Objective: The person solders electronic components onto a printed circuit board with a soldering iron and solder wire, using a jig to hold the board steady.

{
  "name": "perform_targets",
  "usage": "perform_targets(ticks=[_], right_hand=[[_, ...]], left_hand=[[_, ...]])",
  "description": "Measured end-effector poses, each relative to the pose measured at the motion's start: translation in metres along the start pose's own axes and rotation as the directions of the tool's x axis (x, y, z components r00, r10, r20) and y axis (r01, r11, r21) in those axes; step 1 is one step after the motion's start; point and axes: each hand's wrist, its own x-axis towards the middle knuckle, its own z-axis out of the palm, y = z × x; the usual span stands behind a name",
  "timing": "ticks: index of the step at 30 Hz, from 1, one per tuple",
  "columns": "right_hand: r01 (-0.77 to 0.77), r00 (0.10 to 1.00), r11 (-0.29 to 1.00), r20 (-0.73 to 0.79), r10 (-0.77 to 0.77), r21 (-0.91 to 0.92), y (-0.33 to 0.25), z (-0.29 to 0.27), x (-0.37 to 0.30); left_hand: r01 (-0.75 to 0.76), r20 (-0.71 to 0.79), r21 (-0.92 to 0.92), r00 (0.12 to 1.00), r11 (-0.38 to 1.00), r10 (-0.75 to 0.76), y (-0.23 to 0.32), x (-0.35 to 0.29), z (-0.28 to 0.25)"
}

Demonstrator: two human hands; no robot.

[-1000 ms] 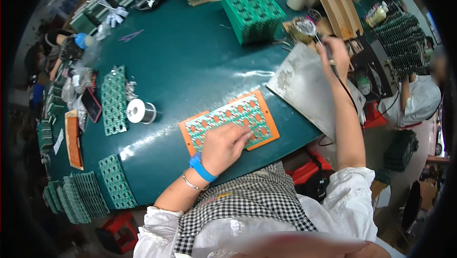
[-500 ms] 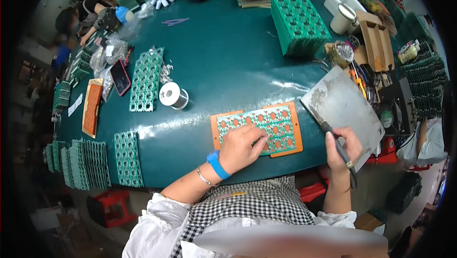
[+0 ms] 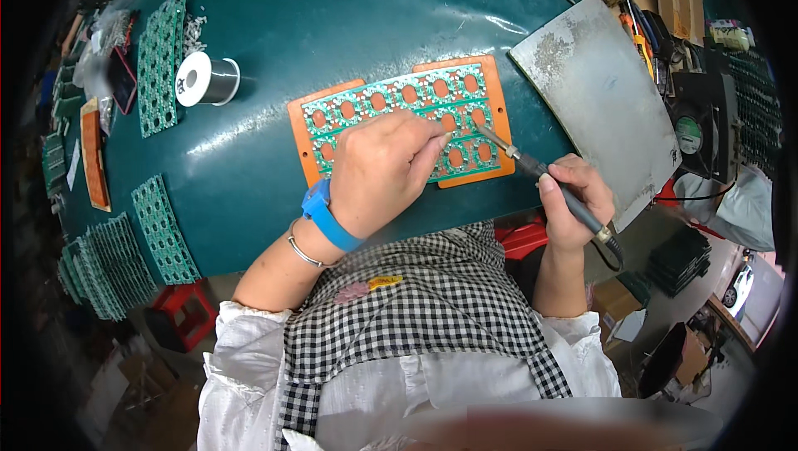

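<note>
A green circuit board panel (image 3: 424, 107) with rows of round cut-outs lies in an orange holder (image 3: 501, 139) on the table in front of me. My left hand (image 3: 384, 164) is over the panel's lower middle, thumb and forefinger pinched together just above it. What sits in that pinch is too small to make out. A soldering iron (image 3: 530, 167) is gripped by its dark handle in my right hand (image 3: 578, 202), at the holder's right side. Its metal tip points left and down at the panel's middle row near the right end, at or close to the surface.
A solder wire spool (image 3: 223, 81) stands left of the holder. Further left are loose panels (image 3: 162, 60), a phone (image 3: 122, 81) and a stack of boards (image 3: 108, 264). On the right lie a worn metal plate (image 3: 607, 93) and tools (image 3: 640, 48). A red stool (image 3: 184, 314) stands below.
The view has tilted down and closer, so the far table is out of sight. My right hand has brought the iron from over the metal plate to the panel. My left hand stays pinched over the panel.
</note>
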Motion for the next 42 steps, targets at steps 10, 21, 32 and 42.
perform_targets(ticks=[10,21,32,42], right_hand=[[-0.009,1.000,0.997,0.020,0.007,0.080,0.008,-0.002,0.000],[0.009,0.999,0.999,0.039,-0.008,-0.032,-0.002,-0.005,0.000],[0.011,1.000,0.994,0.009,-0.012,0.109,0.003,0.005,0.006],[0.026,0.997,0.999,0.068,-0.028,0.032,0.002,0.013,0.009]], left_hand=[[-0.021,0.030,0.014,0.999,1.000,0.021,-0.002,0.000,0.012],[-0.039,0.060,0.008,0.997,0.999,0.038,0.002,-0.002,0.010],[0.067,-0.011,0.029,0.998,0.997,-0.067,0.000,-0.004,-0.004],[0.001,0.024,0.057,1.000,0.998,-0.002,-0.009,-0.002,0.002]])
